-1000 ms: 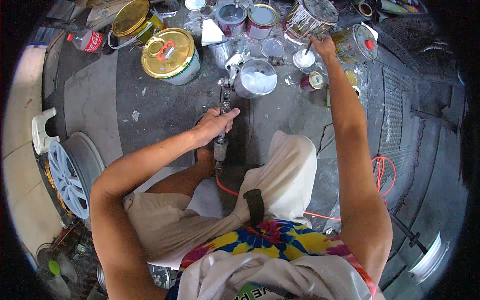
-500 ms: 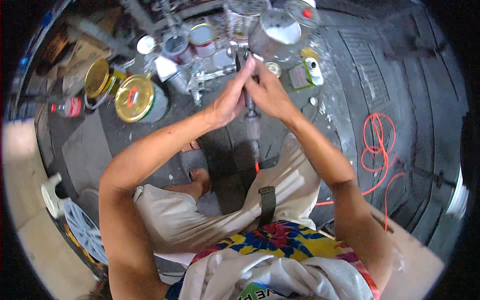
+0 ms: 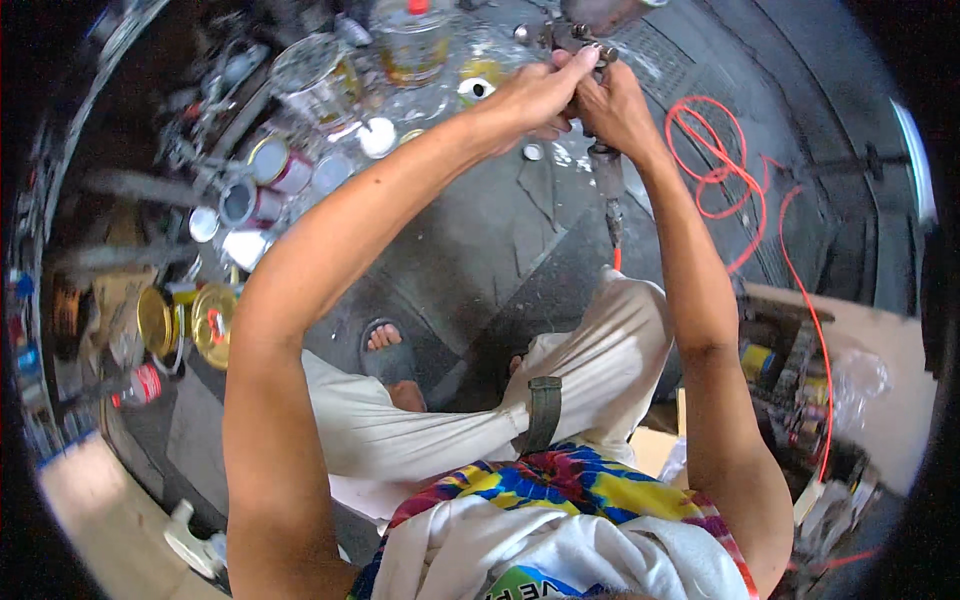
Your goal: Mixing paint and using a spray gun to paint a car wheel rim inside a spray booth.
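At the upper middle right, both my hands are wrapped round a metal spray gun (image 3: 606, 163), its handle hanging down with an orange air hose (image 3: 617, 258) at the bottom. My left hand (image 3: 545, 98) is closed over the gun from the left. From the other side my right hand (image 3: 612, 108) grips the handle. Just beyond the gun's head is a grey metal cup (image 3: 603, 12), cut by the picture's dark rim; it seems joined to the gun. My fingers partly hide the gun's body. Left of my hands is a solvent can (image 3: 476, 90), partly covered by my left forearm.
Clear plastic tubs (image 3: 312, 82) and open paint tins (image 3: 280, 163) stand far left, with gold-lidded tins (image 3: 213, 325) and a red-labelled bottle (image 3: 138, 386) nearer. The coiled orange hose (image 3: 722, 165) lies at right. A crate of tools (image 3: 790, 370) is beside my right arm.
My hands have moved right and farther away with the spray gun and the grey cup. The view has turned right, so the tins and tubs now appear farther left.
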Action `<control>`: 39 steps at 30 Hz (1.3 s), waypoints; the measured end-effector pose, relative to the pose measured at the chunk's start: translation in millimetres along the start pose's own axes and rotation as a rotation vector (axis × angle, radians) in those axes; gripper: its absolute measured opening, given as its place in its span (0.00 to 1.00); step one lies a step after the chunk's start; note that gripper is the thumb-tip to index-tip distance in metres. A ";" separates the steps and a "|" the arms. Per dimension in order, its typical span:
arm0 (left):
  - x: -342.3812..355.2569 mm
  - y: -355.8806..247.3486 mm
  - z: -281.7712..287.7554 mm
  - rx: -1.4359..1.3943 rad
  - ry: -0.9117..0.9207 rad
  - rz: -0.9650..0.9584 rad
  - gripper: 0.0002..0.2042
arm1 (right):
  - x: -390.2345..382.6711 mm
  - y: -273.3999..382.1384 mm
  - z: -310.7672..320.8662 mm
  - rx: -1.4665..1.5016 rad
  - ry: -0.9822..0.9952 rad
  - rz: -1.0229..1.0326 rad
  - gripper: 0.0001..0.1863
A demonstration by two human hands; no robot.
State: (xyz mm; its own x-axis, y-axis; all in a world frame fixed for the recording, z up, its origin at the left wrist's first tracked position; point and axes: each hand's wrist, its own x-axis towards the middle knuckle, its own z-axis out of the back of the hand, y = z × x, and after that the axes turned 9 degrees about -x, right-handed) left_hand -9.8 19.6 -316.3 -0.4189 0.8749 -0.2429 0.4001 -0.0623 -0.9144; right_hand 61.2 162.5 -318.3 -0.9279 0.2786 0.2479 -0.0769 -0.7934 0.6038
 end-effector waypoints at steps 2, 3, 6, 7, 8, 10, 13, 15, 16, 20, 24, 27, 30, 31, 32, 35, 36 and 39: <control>10.0 1.8 -14.8 0.104 -0.049 -0.003 0.46 | -21.1 -8.5 19.5 -0.099 -0.040 -0.073 0.16; 22.8 -0.5 -16.2 0.311 -0.042 0.086 0.45 | -29.2 -28.4 26.2 -0.055 -0.005 -0.092 0.17; 67.3 6.2 -25.3 0.652 -0.076 0.051 0.48 | -64.9 -71.6 33.6 0.232 0.008 -0.164 0.17; 80.1 12.4 -26.7 0.776 -0.150 -0.067 0.51 | -78.2 -74.1 38.0 0.220 0.038 -0.271 0.17; 94.6 21.9 -28.1 0.895 -0.227 -0.190 0.54 | -89.9 -75.1 41.8 0.209 0.069 -0.377 0.18; 116.1 51.7 -33.9 0.891 -0.248 -0.330 0.58 | -101.8 -76.1 37.1 0.147 0.063 -0.425 0.19; 118.8 75.0 -54.9 0.839 0.022 -0.157 0.58 | -120.7 -77.0 33.4 0.163 0.046 -0.483 0.23; 120.3 73.4 -70.6 0.809 0.114 -0.025 0.58 | -133.2 -83.6 40.6 0.155 0.066 -0.533 0.24; 119.0 73.3 -77.0 0.790 0.195 0.114 0.58 | -140.2 -88.5 42.7 0.165 0.090 -0.574 0.24; 123.8 86.0 -85.3 0.854 0.119 -0.141 0.55 | -148.3 -92.5 37.5 0.241 0.063 -0.640 0.25; 126.7 103.6 -87.9 0.830 0.088 -0.018 0.51 | -150.7 -94.3 39.9 0.256 0.188 -0.710 0.29; 127.2 114.8 -87.0 0.857 -0.028 -0.002 0.50 | -149.9 -102.0 36.9 0.222 0.229 -0.723 0.31; 127.9 119.8 -84.6 0.871 -0.050 0.033 0.52 | -148.5 -105.7 35.1 0.221 0.278 -0.741 0.32; 128.4 120.7 -83.3 0.872 -0.053 0.036 0.52 | -148.1 -105.8 33.9 0.243 0.289 -0.738 0.32; 129.3 120.3 -83.9 0.875 -0.049 0.046 0.52 | -148.0 -105.6 33.6 0.242 0.290 -0.739 0.32; 130.3 121.7 -82.2 0.886 -0.044 0.055 0.53 | -147.0 -105.6 31.2 0.292 0.283 -0.757 0.32; 130.8 123.0 -80.4 0.896 -0.043 0.054 0.53 | -145.9 -107.5 30.0 0.289 0.297 -0.759 0.33; 131.2 124.1 -77.9 0.897 -0.046 0.055 0.53 | -143.8 -110.7 29.0 0.299 0.317 -0.777 0.32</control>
State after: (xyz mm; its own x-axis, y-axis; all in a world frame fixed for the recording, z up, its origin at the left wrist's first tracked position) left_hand 48.4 164.1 -436.4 -0.4580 0.8408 -0.2887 -0.3580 -0.4717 -0.8058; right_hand 213.7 225.9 -398.8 -0.7143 0.4811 -0.5083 -0.6691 -0.2563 0.6976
